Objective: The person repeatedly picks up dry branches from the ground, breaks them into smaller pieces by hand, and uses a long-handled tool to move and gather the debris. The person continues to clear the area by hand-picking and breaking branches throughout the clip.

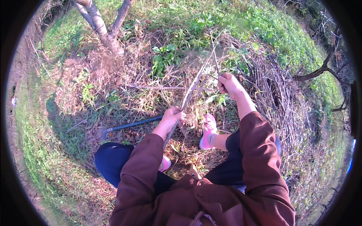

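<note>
My left hand [172,117] is closed around a bundle of long thin sticks [195,81], which slant up and away to the right, their lower end passing between my legs. Further out, my right hand [230,84] grips a thin twig [214,55] whose upper part crosses the tips of the sticks. Just left of my left hand, a hand tool with a dark handle [137,123] lies on the grass. Its angled metal head [105,132] is at the left end; the blade's shape is partly hidden in the grass.
A large pile of cut thin branches [278,93] lies to my right. A forked tree trunk [109,39] rises at the upper left. One loose stick [169,87] lies across the dry grass in front. A bare crooked branch [316,72] reaches in from the right.
</note>
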`<state>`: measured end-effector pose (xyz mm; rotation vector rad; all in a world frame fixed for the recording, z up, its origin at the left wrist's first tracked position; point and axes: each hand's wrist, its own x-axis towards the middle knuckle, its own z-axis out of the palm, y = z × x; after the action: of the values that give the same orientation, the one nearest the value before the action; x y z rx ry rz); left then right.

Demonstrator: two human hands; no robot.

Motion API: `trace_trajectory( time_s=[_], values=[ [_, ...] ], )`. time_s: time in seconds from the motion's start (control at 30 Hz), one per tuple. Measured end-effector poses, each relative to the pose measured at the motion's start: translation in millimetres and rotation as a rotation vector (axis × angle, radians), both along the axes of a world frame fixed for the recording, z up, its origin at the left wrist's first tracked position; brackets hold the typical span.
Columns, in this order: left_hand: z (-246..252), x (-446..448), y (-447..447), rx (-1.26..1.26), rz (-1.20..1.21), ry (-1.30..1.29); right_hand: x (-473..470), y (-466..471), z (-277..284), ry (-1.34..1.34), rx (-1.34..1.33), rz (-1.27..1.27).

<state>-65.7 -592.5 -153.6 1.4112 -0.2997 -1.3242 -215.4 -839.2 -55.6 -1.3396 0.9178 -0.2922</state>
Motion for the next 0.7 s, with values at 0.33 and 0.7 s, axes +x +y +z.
trace_trajectory(
  time_s=[0.33, 0.7],
  values=[
    [-19, -5, 12, -0.007, -0.020, 0.142, -41, 82, 84, -0.024, 0.033, 0.075],
    [9, 7, 17, 0.415, -0.190, -0.792, -68, 227, 31, -0.523, -0.122, -0.025]
  ],
)
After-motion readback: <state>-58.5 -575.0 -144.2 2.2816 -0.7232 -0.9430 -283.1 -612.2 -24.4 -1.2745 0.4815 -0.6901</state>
